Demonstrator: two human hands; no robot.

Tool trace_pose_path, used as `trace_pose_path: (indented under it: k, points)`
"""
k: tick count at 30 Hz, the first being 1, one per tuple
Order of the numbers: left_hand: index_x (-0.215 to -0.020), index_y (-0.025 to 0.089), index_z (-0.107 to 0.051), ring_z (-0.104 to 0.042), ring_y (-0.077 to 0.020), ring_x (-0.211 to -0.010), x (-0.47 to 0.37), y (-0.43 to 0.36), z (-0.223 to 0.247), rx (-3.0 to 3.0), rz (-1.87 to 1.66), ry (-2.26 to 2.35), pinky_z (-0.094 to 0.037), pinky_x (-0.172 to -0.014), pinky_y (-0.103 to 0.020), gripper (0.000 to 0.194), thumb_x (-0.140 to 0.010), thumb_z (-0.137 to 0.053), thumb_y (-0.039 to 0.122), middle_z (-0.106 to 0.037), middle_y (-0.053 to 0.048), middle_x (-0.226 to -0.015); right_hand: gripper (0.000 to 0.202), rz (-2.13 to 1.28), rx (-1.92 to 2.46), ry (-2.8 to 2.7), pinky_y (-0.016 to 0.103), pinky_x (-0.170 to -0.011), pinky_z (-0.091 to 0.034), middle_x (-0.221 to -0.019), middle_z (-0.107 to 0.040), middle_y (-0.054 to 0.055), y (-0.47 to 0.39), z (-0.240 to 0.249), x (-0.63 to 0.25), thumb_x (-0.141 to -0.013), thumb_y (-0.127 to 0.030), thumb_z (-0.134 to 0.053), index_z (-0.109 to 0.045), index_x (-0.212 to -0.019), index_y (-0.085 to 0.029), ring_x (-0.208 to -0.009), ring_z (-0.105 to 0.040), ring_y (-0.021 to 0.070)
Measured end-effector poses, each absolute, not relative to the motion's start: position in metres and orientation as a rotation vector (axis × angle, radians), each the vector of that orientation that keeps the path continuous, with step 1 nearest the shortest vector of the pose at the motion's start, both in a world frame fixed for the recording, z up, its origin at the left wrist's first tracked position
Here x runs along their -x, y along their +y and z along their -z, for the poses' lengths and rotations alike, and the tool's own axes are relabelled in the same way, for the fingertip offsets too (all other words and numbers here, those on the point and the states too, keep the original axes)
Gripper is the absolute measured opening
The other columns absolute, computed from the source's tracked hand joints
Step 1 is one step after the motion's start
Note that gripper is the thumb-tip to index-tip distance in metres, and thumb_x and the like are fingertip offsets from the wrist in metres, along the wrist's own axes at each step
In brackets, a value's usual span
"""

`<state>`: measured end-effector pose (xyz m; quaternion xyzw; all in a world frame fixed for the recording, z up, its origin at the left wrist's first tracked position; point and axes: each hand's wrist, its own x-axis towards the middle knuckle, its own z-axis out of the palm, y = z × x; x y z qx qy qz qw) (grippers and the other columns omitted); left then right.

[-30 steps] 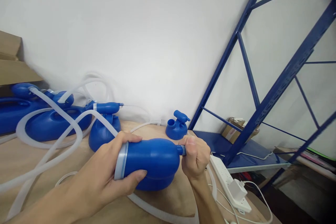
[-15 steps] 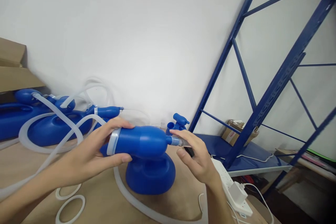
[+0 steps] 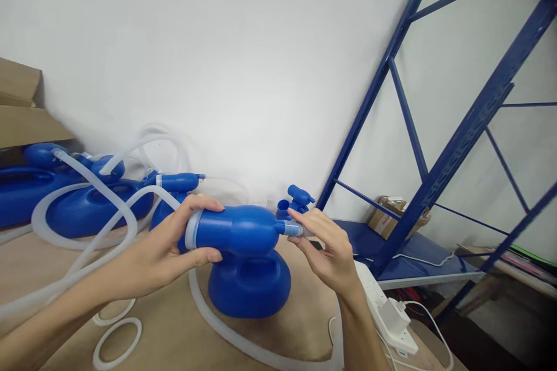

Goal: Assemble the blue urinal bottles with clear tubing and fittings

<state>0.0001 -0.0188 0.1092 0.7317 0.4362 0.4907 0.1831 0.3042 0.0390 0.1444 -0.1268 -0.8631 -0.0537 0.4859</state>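
Note:
A blue plastic cup-shaped piece [image 3: 255, 229] lies sideways in front of me, with a translucent white ring [image 3: 191, 231] round its wide left end. My left hand [image 3: 174, 243] wraps round that end, thumb below and fingers over the top. On the narrow nozzle at its right end sits a short clear tube [image 3: 292, 228]. My right hand [image 3: 328, 246] pinches the tube's far end between thumb and fingers. Beneath the piece stands a blue bottle with a handle [image 3: 250, 295], partly hidden by it. Whether the two are joined is hidden.
Blue bottles [image 3: 100, 208] with coiled translucent hoses [image 3: 98, 185] stand at the left, near a cardboard box [image 3: 26, 124]. White rings [image 3: 117, 343] lie in front. More blue pieces [image 3: 300, 197] sit behind my right hand. A power strip [image 3: 387, 307] and blue shelving [image 3: 452, 174] are on the right.
My right thumb and fingers have closed tighter round the clear tube. The left hand keeps its hold on the blue piece. The view has shifted slightly.

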Motion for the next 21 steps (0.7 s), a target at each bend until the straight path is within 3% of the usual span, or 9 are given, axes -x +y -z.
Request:
trace_pose_path:
  k: [5,13,17,21]
  points:
    - [-0.132,0.033,-0.048,-0.066,-0.0249,-0.098,-0.009,-0.019,-0.107,-2.157,-1.306,1.15,-0.055,-0.06,-0.026,0.046,-0.095,-0.063,0.057,-0.058,-0.007,-0.131,0.048,0.269,0.376,-2.129,0.032,-0.066,-0.049,-0.087,-0.071,0.003,0.034,-0.143,-0.304,-0.093,-0.004,-0.067,-0.064,-0.137,-0.022,-0.073,-0.059,0.0179]
    - [-0.134,0.03,-0.046,-0.066,-0.0241,-0.094,0.001,-0.021,-0.114,-2.113,-1.103,1.29,-0.053,-0.061,-0.025,0.054,-0.094,-0.06,0.064,-0.062,-0.007,-0.126,0.043,0.753,0.389,-2.26,0.034,-0.064,-0.051,-0.093,-0.075,0.01,0.026,-0.147,-0.299,-0.1,-0.004,-0.056,-0.053,-0.143,-0.008,-0.076,-0.06,0.021]
    - [-0.134,0.03,-0.047,-0.059,-0.0171,-0.067,0.006,-0.022,-0.117,-2.067,-1.112,1.334,-0.047,-0.057,-0.026,0.055,-0.094,-0.058,0.067,-0.067,-0.004,-0.107,0.047,0.779,0.393,-2.255,0.033,-0.063,-0.052,-0.095,-0.077,0.009,0.024,-0.147,-0.296,-0.103,-0.007,-0.055,-0.05,-0.149,-0.015,-0.073,-0.065,0.0203]
    - [-0.133,0.034,-0.046,-0.06,-0.0184,-0.066,0.004,-0.023,-0.121,-1.967,-1.228,1.262,-0.047,-0.057,-0.027,0.051,-0.094,-0.058,0.065,-0.063,0.001,-0.088,0.046,0.309,0.484,-2.115,0.033,-0.076,-0.061,-0.099,-0.079,0.005,0.031,-0.14,-0.299,-0.099,-0.021,-0.068,-0.052,-0.142,-0.025,-0.086,-0.076,0.0213]
